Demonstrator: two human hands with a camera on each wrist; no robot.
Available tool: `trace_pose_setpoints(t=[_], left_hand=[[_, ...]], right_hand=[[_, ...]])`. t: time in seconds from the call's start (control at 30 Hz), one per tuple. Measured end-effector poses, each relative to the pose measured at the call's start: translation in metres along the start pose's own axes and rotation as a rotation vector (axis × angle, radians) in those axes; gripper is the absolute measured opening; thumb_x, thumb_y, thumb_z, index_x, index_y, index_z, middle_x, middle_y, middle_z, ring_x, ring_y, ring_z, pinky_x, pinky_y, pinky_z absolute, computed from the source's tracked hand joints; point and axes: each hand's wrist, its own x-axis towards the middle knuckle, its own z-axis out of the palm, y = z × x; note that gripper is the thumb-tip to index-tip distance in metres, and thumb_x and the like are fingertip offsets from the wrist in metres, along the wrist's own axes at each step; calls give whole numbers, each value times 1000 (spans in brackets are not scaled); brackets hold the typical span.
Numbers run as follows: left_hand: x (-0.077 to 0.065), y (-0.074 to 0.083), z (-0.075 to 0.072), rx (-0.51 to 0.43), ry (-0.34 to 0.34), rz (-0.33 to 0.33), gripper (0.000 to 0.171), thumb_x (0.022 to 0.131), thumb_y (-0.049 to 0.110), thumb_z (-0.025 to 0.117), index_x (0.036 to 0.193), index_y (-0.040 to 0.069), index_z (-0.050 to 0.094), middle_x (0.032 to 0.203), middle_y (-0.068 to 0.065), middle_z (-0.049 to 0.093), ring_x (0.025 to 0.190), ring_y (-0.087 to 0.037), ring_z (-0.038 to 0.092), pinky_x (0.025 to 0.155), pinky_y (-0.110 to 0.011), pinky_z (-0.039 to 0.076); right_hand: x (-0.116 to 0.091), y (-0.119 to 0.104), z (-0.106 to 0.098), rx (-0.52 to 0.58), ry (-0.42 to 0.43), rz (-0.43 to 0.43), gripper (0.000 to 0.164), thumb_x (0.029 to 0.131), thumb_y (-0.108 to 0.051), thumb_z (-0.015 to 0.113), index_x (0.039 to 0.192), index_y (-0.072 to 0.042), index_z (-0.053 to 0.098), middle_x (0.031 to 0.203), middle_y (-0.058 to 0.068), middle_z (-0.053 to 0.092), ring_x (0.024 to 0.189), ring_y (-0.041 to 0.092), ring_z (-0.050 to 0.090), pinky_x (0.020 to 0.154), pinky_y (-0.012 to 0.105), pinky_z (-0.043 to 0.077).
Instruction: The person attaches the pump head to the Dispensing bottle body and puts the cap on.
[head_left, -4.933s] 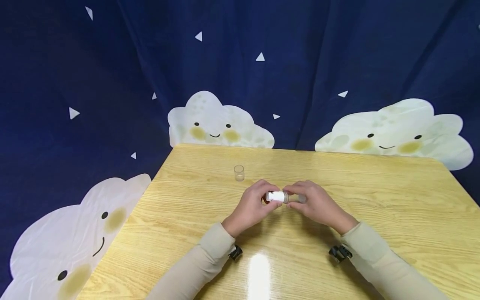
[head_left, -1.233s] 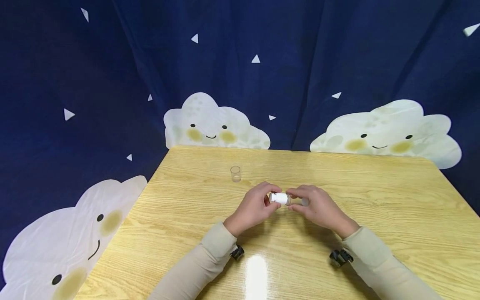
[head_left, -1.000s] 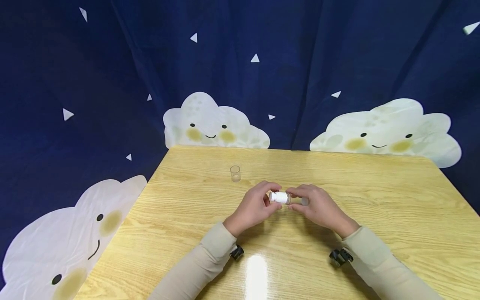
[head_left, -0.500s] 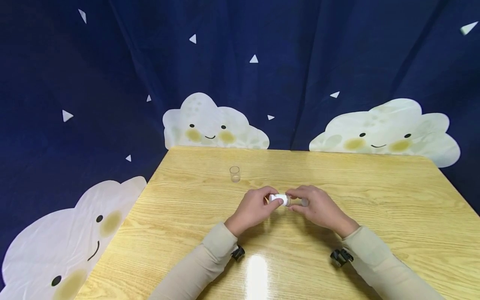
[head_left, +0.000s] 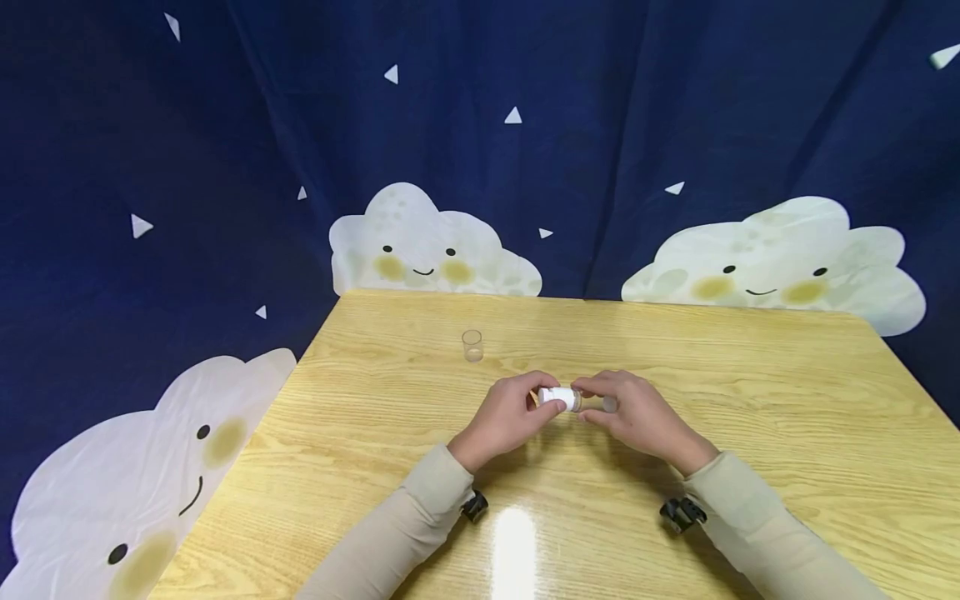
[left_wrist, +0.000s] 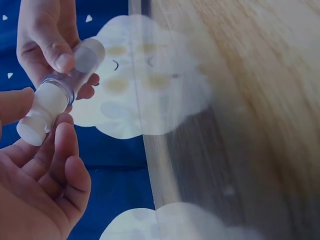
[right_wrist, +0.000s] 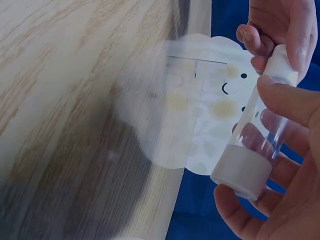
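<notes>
Between the two hands a small clear pump bottle (right_wrist: 255, 131) with a white base is held lying sideways above the table. My left hand (head_left: 504, 418) pinches its white pump top (left_wrist: 49, 106) between thumb and fingertips, the other fingers loosely curled below. My right hand (head_left: 637, 415) grips the clear body, thumb on one side near the collar and fingers around the other, as the right wrist view shows. Past the right fingers the white base (head_left: 609, 404) shows. Behind the left hand a clear cylindrical cap (head_left: 472, 346) stands upright on the table.
The wooden table (head_left: 360, 467) reaches back to a dark blue curtain (head_left: 450, 125) printed with smiling clouds. A bright light reflection (head_left: 514, 550) lies on the near tabletop. Black wrist cameras (head_left: 682, 515) hang under both sleeves.
The left fingers have shifted on the white pump top, and the thumb now lies across its front. The right hand keeps its grip on the body. The clear cap stays where it stood.
</notes>
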Motion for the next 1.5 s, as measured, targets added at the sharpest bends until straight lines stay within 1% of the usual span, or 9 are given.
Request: trace_pose_setpoints(t=[0.23,0.37,0.5,0.6,0.73,0.8,0.87,1.03,1.5], left_hand=[[1,0,1,36,1,87,25,92,19,71,117,16,66,104,1,66,69,-11,54,60,-15,43],[1,1,3,54,1,129,26,91,13,71,116,16,65,108,-2,66,73,-14,58,63,-14,45],[0,3,4,52,14,150,27,90,9,71,115,15,64,111,-2,64,79,-17,60,65,-14,46],[-1,4,4,59,1,124,37,89,16,74,123,14,59,112,-3,61,82,-16,59,64,-14,45],[-1,5,3,32,1,-2,53,92,39,69,134,14,50,108,-4,61,76,-12,55,60,-18,44],[-1,6,3,30,16,-61,52,94,48,61,133,14,53,106,-3,64,73,-8,54,60,-20,44],[0,6,3,47,14,-91,45,97,52,55,122,15,61,99,-3,68,68,-6,53,57,-21,44],[0,6,2,69,-41,-86,31,98,44,56,100,15,67,76,-1,64,57,-5,49,48,-20,41],[0,5,1,-2,-38,-65,28,95,37,64,107,12,68,73,1,62,56,-4,47,49,-19,40]], right_hand=[[0,1,-2,-3,8,-16,37,85,-17,78,121,-11,71,103,2,75,88,20,67,76,36,53],[-2,1,-3,-12,10,-22,36,85,-17,78,120,-11,72,100,1,75,79,15,61,71,31,50],[-2,-1,-5,-3,26,-22,37,83,-16,80,119,-11,72,100,2,75,82,18,66,73,34,53],[-2,-1,-6,12,26,-25,37,83,-15,80,119,-10,72,102,2,75,89,22,69,76,37,56],[0,-2,-5,9,18,-30,37,84,-16,79,120,-9,72,102,3,75,89,22,69,77,38,55],[1,-2,-5,8,17,-28,37,84,-17,79,120,-9,72,103,3,75,90,22,69,78,40,56],[1,-3,-4,8,19,-22,37,84,-17,79,120,-9,72,103,3,76,92,22,69,80,41,56],[2,-4,-3,8,9,-11,38,84,-18,79,121,-10,71,105,3,75,96,24,70,82,43,56],[1,-4,-2,5,0,-5,38,86,-18,78,123,-12,71,106,3,75,96,21,69,82,42,56]])
